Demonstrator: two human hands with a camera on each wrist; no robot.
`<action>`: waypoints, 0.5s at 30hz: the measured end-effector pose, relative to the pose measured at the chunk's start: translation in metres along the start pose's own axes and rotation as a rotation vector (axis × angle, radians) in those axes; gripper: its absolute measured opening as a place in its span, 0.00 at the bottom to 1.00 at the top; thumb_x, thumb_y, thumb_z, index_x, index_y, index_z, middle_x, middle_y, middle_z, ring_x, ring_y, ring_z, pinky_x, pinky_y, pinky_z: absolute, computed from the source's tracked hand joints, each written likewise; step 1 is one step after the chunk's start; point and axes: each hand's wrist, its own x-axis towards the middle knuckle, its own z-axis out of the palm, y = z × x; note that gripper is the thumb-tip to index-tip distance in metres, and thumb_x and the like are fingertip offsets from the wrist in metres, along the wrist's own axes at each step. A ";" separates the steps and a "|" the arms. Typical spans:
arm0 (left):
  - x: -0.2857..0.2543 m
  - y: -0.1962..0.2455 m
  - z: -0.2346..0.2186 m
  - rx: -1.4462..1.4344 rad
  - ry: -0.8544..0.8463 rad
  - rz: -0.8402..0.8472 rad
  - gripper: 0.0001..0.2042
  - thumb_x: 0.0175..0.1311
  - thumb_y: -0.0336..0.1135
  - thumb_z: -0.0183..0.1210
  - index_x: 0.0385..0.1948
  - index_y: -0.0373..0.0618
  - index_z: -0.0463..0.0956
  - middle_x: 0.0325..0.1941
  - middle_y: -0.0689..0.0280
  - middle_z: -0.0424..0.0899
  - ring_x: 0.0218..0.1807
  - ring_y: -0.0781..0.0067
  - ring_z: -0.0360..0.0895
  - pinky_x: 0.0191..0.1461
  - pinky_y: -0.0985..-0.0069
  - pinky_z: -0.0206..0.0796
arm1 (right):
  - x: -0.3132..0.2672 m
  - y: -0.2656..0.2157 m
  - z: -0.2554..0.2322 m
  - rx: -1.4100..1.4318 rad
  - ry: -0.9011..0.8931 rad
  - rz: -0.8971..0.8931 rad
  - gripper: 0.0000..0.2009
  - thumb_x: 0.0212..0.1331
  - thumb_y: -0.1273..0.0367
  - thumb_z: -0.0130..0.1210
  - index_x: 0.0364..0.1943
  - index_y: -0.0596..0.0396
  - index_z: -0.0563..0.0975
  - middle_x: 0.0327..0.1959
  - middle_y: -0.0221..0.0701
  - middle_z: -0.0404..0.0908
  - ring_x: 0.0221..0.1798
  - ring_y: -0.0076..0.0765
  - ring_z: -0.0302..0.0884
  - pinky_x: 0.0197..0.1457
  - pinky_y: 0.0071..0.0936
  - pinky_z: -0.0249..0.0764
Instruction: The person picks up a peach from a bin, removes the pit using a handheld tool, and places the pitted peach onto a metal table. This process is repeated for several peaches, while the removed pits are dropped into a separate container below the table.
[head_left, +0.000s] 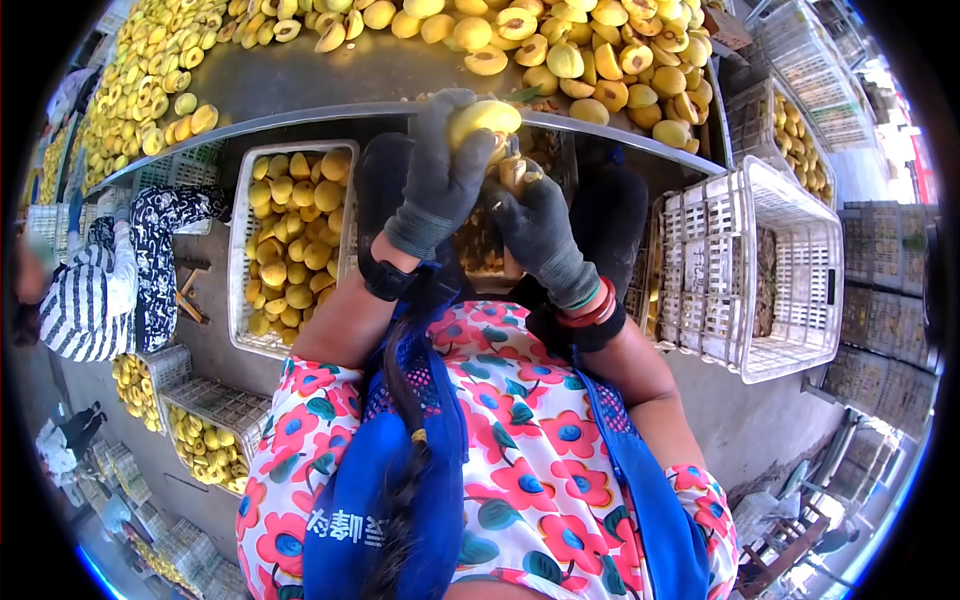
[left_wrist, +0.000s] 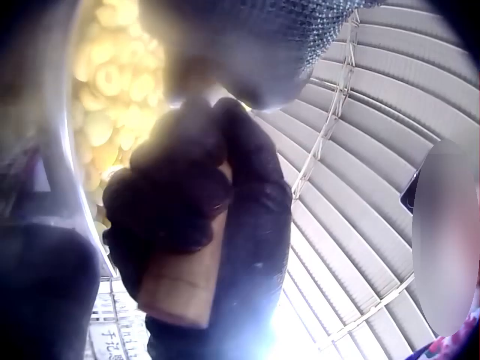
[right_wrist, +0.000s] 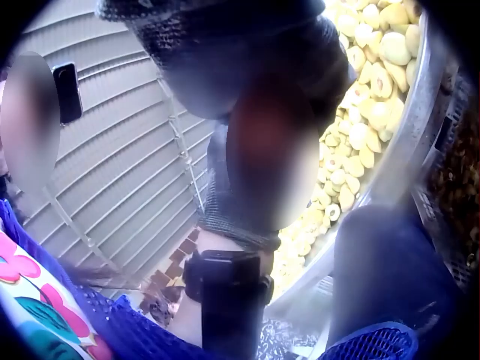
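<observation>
My gloved left hand [head_left: 440, 170] grips a yellow peach [head_left: 485, 118] above the near edge of the metal table. Just to its right, my gloved right hand [head_left: 540, 232] is curled round a wooden handle [left_wrist: 184, 281], whose butt end sticks out of the fist in the left wrist view. The working end of this tool is hidden by the fingers and the fruit. Both hands are close together, with the right fingertips just under the peach. In the right wrist view the left hand [right_wrist: 247, 67] is dark and partly blurred.
Peach halves [head_left: 610, 60] are heaped on the metal table [head_left: 300, 85]. Left of my legs stands a white crate [head_left: 240, 270] of peaches; on the right is a white slatted crate [head_left: 700, 260]. Below my hands is a container of brown bits [head_left: 485, 240]. Another person [head_left: 95, 290] sits at left.
</observation>
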 end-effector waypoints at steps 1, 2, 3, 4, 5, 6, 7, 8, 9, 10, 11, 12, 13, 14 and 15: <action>-0.002 -0.003 0.003 -0.017 0.046 0.044 0.19 0.67 0.42 0.52 0.51 0.36 0.67 0.48 0.54 0.73 0.50 0.59 0.71 0.58 0.67 0.63 | 0.000 -0.003 0.001 0.077 -0.019 0.061 0.07 0.57 0.76 0.53 0.38 0.63 0.75 0.29 0.34 0.79 0.33 0.31 0.76 0.37 0.30 0.72; -0.004 -0.005 0.002 -0.006 0.028 0.049 0.19 0.67 0.42 0.52 0.51 0.36 0.66 0.48 0.54 0.74 0.50 0.60 0.72 0.57 0.67 0.64 | 0.001 -0.006 0.002 0.154 -0.038 0.122 0.07 0.57 0.76 0.52 0.39 0.63 0.75 0.29 0.32 0.79 0.33 0.29 0.76 0.37 0.30 0.73; -0.004 -0.006 0.001 0.004 0.011 0.056 0.19 0.67 0.41 0.52 0.52 0.36 0.66 0.48 0.53 0.75 0.50 0.60 0.73 0.57 0.68 0.65 | 0.001 -0.013 0.001 0.195 -0.062 0.208 0.07 0.57 0.76 0.52 0.39 0.63 0.75 0.29 0.31 0.79 0.32 0.28 0.76 0.36 0.29 0.73; -0.005 -0.006 0.000 0.015 -0.007 0.063 0.19 0.67 0.41 0.52 0.52 0.35 0.65 0.48 0.53 0.75 0.50 0.61 0.73 0.56 0.68 0.66 | 0.001 -0.021 -0.001 0.236 -0.087 0.294 0.07 0.57 0.77 0.52 0.39 0.63 0.75 0.28 0.31 0.79 0.32 0.26 0.75 0.35 0.28 0.73; -0.006 -0.004 0.000 -0.031 -0.002 0.059 0.19 0.67 0.40 0.52 0.53 0.35 0.65 0.48 0.53 0.75 0.50 0.61 0.74 0.56 0.68 0.66 | 0.001 -0.024 -0.001 0.278 -0.113 0.383 0.07 0.57 0.77 0.51 0.39 0.63 0.75 0.28 0.30 0.79 0.31 0.25 0.75 0.34 0.28 0.73; -0.006 -0.001 0.000 -0.077 0.003 0.055 0.20 0.67 0.40 0.52 0.53 0.35 0.65 0.49 0.52 0.76 0.49 0.61 0.75 0.55 0.69 0.67 | 0.000 -0.023 0.000 0.233 -0.099 0.346 0.08 0.57 0.77 0.51 0.40 0.63 0.75 0.28 0.30 0.78 0.30 0.24 0.75 0.32 0.26 0.72; -0.006 0.001 0.001 -0.124 0.008 0.053 0.20 0.67 0.40 0.52 0.54 0.35 0.64 0.49 0.52 0.76 0.49 0.61 0.75 0.55 0.69 0.68 | 0.000 -0.020 0.002 0.187 -0.085 0.307 0.09 0.56 0.77 0.51 0.41 0.63 0.74 0.27 0.31 0.78 0.29 0.23 0.75 0.30 0.25 0.72; -0.006 0.000 0.002 -0.117 0.011 0.059 0.20 0.67 0.40 0.52 0.54 0.35 0.64 0.49 0.52 0.76 0.49 0.61 0.75 0.55 0.69 0.68 | 0.000 -0.017 0.003 0.140 -0.071 0.267 0.09 0.56 0.77 0.51 0.41 0.63 0.74 0.27 0.31 0.78 0.28 0.22 0.75 0.29 0.24 0.72; -0.008 -0.001 0.003 -0.109 0.013 0.064 0.20 0.68 0.40 0.52 0.54 0.34 0.64 0.49 0.52 0.76 0.49 0.61 0.76 0.54 0.69 0.69 | 0.000 -0.012 0.004 0.106 -0.062 0.206 0.09 0.56 0.77 0.51 0.41 0.63 0.74 0.26 0.31 0.78 0.28 0.22 0.75 0.29 0.24 0.72; -0.008 -0.002 0.003 -0.101 0.016 0.069 0.20 0.68 0.39 0.52 0.54 0.34 0.64 0.49 0.52 0.75 0.49 0.61 0.76 0.54 0.69 0.69 | 0.001 -0.006 0.004 0.073 -0.055 0.144 0.09 0.56 0.77 0.51 0.41 0.63 0.75 0.26 0.31 0.78 0.28 0.22 0.75 0.29 0.24 0.72; -0.008 -0.001 0.003 -0.112 0.017 0.070 0.20 0.67 0.39 0.52 0.54 0.34 0.64 0.49 0.52 0.75 0.49 0.61 0.76 0.54 0.69 0.69 | 0.002 -0.003 0.004 0.039 -0.048 0.081 0.09 0.55 0.77 0.51 0.41 0.63 0.75 0.26 0.32 0.78 0.28 0.23 0.76 0.29 0.25 0.72; -0.008 0.001 0.003 -0.122 0.017 0.069 0.20 0.67 0.39 0.52 0.54 0.34 0.64 0.49 0.53 0.75 0.49 0.61 0.76 0.54 0.69 0.69 | 0.003 -0.008 0.002 0.091 -0.094 0.216 0.09 0.55 0.78 0.51 0.40 0.63 0.75 0.27 0.33 0.79 0.29 0.25 0.76 0.30 0.26 0.73; -0.009 0.002 0.002 -0.133 0.016 0.068 0.20 0.67 0.38 0.52 0.55 0.35 0.64 0.49 0.53 0.75 0.49 0.61 0.76 0.55 0.69 0.69 | 0.004 -0.018 -0.003 0.143 -0.139 0.352 0.08 0.55 0.78 0.51 0.39 0.63 0.75 0.27 0.34 0.79 0.30 0.27 0.77 0.32 0.28 0.73; -0.009 0.003 0.001 -0.149 -0.002 0.047 0.20 0.67 0.38 0.52 0.54 0.34 0.64 0.49 0.53 0.75 0.49 0.61 0.76 0.55 0.69 0.69 | 0.006 -0.024 -0.005 0.193 -0.183 0.487 0.08 0.54 0.78 0.51 0.38 0.63 0.75 0.27 0.35 0.80 0.31 0.29 0.78 0.34 0.30 0.74; -0.009 0.004 0.000 -0.165 -0.018 0.028 0.20 0.67 0.37 0.52 0.54 0.34 0.64 0.49 0.53 0.75 0.48 0.61 0.76 0.55 0.69 0.68 | 0.004 -0.021 -0.003 0.151 -0.151 0.412 0.08 0.54 0.78 0.51 0.38 0.63 0.75 0.28 0.36 0.80 0.31 0.30 0.78 0.35 0.30 0.74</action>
